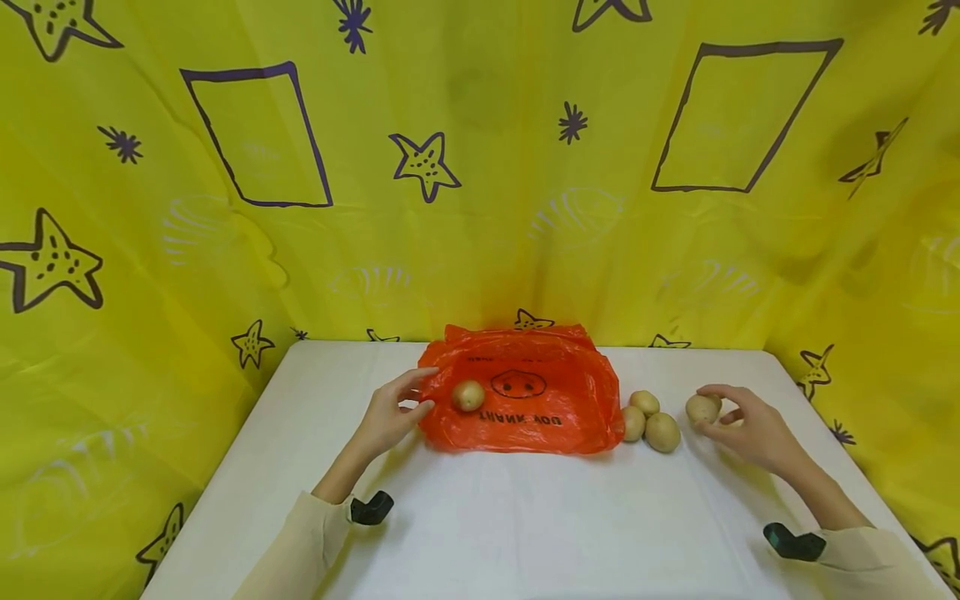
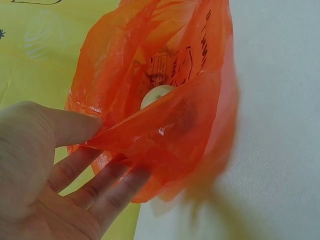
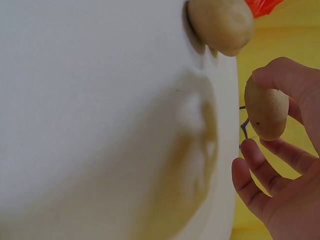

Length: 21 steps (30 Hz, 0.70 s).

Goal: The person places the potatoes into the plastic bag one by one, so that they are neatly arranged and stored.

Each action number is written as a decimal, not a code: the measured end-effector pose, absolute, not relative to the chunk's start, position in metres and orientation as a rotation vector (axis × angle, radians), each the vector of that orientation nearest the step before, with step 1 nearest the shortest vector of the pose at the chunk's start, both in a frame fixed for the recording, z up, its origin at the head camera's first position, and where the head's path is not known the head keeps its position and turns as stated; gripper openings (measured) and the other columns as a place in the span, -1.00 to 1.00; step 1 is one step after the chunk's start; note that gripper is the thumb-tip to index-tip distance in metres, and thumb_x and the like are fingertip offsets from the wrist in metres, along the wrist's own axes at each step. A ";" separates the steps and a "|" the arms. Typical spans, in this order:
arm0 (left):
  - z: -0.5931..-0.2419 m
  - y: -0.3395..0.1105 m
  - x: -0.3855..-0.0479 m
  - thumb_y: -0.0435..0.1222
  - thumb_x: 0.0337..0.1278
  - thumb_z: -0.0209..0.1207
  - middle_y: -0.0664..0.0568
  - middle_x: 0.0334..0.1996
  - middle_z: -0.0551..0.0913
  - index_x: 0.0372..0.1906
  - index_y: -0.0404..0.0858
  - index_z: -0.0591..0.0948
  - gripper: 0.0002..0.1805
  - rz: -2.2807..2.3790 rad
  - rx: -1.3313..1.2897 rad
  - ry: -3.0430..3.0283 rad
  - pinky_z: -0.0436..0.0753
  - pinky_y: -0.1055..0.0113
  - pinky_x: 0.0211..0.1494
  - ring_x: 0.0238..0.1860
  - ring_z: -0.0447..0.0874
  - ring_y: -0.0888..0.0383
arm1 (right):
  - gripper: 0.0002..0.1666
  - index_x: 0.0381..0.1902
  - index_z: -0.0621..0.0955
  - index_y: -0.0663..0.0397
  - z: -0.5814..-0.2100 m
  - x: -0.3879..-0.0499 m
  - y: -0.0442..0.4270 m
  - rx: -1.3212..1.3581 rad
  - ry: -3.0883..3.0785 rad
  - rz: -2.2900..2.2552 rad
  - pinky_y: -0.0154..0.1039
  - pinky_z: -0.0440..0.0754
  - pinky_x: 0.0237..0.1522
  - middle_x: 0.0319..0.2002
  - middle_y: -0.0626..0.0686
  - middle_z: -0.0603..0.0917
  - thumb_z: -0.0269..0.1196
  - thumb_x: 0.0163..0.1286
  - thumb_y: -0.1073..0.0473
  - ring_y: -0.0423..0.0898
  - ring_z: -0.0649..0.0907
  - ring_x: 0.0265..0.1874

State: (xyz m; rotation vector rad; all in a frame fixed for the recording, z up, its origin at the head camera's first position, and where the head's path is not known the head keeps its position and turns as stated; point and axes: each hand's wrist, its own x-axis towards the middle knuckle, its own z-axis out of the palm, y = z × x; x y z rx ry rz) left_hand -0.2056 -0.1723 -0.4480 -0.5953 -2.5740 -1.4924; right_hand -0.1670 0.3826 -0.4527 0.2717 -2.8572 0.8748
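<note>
Right hand [image 1: 753, 432] pinches a small pale-brown rounded potato [image 1: 701, 409] between thumb and fingers, well to the right of a thin red plastic bag [image 1: 581, 392]. Left hand [image 1: 388, 419], thumb and fingers spread, touches the bag's left edge; whether film is pinched cannot be told. One pale potato [image 1: 468, 396] sits inside the bag's mouth, toward its left. Three further potatoes [image 1: 662, 433] cluster just right of the bag, on the white-covered table [image 1: 525, 517].

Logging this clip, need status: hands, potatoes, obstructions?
Left hand holds rim of red bag. Right hand grips potato. One potato in bag; three potatoes on table between bag and right hand.
</note>
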 end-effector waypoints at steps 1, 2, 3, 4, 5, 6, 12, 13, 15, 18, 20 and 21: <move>-0.448 -0.172 -0.206 -0.50 0.27 0.29 -0.13 0.06 0.72 0.33 -0.13 0.58 -0.45 -1.492 -0.593 -2.576 0.77 0.24 -0.07 -0.04 0.73 -0.09 | -0.37 0.23 0.57 0.16 -0.452 -0.166 0.384 0.278 -2.850 0.872 -0.32 0.56 -0.44 0.19 0.37 0.54 0.51 0.25 0.14 -0.08 0.63 -0.26; -0.448 -0.172 -0.206 -0.50 0.27 0.29 -0.13 0.06 0.72 0.33 -0.13 0.58 -0.45 -1.494 -0.591 -2.578 0.77 0.24 -0.07 -0.04 0.73 -0.10 | -0.38 0.24 0.57 0.14 -0.450 -0.165 0.384 0.281 -2.843 0.874 -0.32 0.56 -0.45 0.19 0.35 0.54 0.51 0.26 0.14 -0.11 0.63 -0.27; -0.448 -0.171 -0.206 -0.50 0.27 0.29 -0.13 0.06 0.71 0.34 -0.13 0.58 -0.45 -1.495 -0.590 -2.580 0.77 0.25 -0.07 -0.03 0.73 -0.10 | -0.38 0.24 0.57 0.13 -0.449 -0.164 0.385 0.286 -2.834 0.872 -0.32 0.57 -0.45 0.19 0.33 0.55 0.51 0.26 0.13 -0.15 0.62 -0.27; -0.448 -0.171 -0.206 -0.50 0.27 0.29 -0.13 0.07 0.71 0.34 -0.13 0.58 -0.45 -1.498 -0.586 -2.583 0.77 0.25 -0.07 -0.03 0.73 -0.10 | -0.38 0.23 0.57 0.11 -0.448 -0.163 0.385 0.290 -2.824 0.875 -0.32 0.57 -0.46 0.19 0.31 0.55 0.51 0.26 0.13 -0.20 0.62 -0.28; -0.448 -0.171 -0.206 -0.49 0.27 0.29 -0.12 0.06 0.71 0.34 -0.12 0.58 -0.45 -1.500 -0.580 -2.587 0.77 0.26 -0.08 -0.03 0.73 -0.09 | -0.39 0.23 0.57 0.11 -0.447 -0.162 0.385 0.293 -2.818 0.880 -0.32 0.57 -0.46 0.20 0.31 0.55 0.50 0.27 0.13 -0.19 0.62 -0.27; -0.448 -0.171 -0.206 -0.49 0.27 0.29 -0.12 0.07 0.71 0.34 -0.12 0.58 -0.45 -1.503 -0.580 -2.587 0.77 0.26 -0.08 -0.03 0.72 -0.09 | -0.39 0.23 0.57 0.10 -0.446 -0.161 0.386 0.294 -2.810 0.882 -0.32 0.58 -0.46 0.19 0.29 0.55 0.50 0.27 0.12 -0.23 0.62 -0.28; -0.447 -0.170 -0.205 -0.50 0.27 0.30 -0.13 0.09 0.71 0.32 -0.14 0.58 -0.46 -1.503 -0.591 -2.575 0.76 0.11 0.02 0.00 0.71 -0.09 | -0.39 0.23 0.58 0.06 -0.438 -0.155 0.383 0.315 -2.767 0.890 -0.32 0.61 -0.47 0.19 0.24 0.55 0.51 0.26 0.10 -0.30 0.62 -0.27; -0.447 -0.170 -0.205 -0.50 0.26 0.30 -0.13 0.09 0.70 0.32 -0.15 0.59 -0.46 -1.503 -0.595 -2.570 0.75 0.08 0.05 0.01 0.70 -0.09 | -0.39 0.23 0.58 0.06 -0.437 -0.155 0.382 0.320 -2.763 0.896 -0.32 0.61 -0.47 0.19 0.23 0.54 0.51 0.26 0.10 -0.33 0.61 -0.27; -0.447 -0.170 -0.206 -0.51 0.26 0.30 -0.14 0.10 0.70 0.32 -0.16 0.59 -0.46 -1.502 -0.601 -2.562 0.75 0.05 0.06 0.01 0.70 -0.09 | -0.39 0.23 0.58 0.04 -0.435 -0.153 0.381 0.321 -2.751 0.909 -0.32 0.63 -0.47 0.18 0.20 0.54 0.52 0.25 0.11 -0.38 0.59 -0.28; -0.448 -0.170 -0.206 -0.51 0.26 0.29 -0.13 0.09 0.71 0.32 -0.16 0.59 -0.47 -1.503 -0.601 -2.558 0.76 0.08 0.03 0.00 0.71 -0.09 | -0.38 0.24 0.59 0.02 -0.431 -0.151 0.378 0.328 -2.734 0.921 -0.34 0.64 -0.45 0.16 0.12 0.53 0.53 0.24 0.12 -0.39 0.59 -0.27; -0.448 -0.170 -0.206 -0.51 0.26 0.29 -0.13 0.08 0.71 0.31 -0.15 0.59 -0.47 -1.501 -0.596 -2.560 0.76 0.13 0.01 -0.01 0.71 -0.08 | -0.38 0.23 0.59 0.00 -0.429 -0.149 0.376 0.331 -2.722 0.925 -0.34 0.65 -0.44 0.14 0.01 0.53 0.53 0.23 0.13 -0.37 0.60 -0.28; -0.448 -0.170 -0.206 -0.51 0.26 0.29 -0.13 0.07 0.71 0.31 -0.15 0.59 -0.47 -1.503 -0.595 -2.560 0.76 0.14 0.01 -0.01 0.71 -0.08 | -0.38 0.23 0.60 -0.01 -0.428 -0.148 0.375 0.333 -2.715 0.926 -0.34 0.65 -0.43 0.13 -0.04 0.52 0.54 0.22 0.13 -0.35 0.61 -0.28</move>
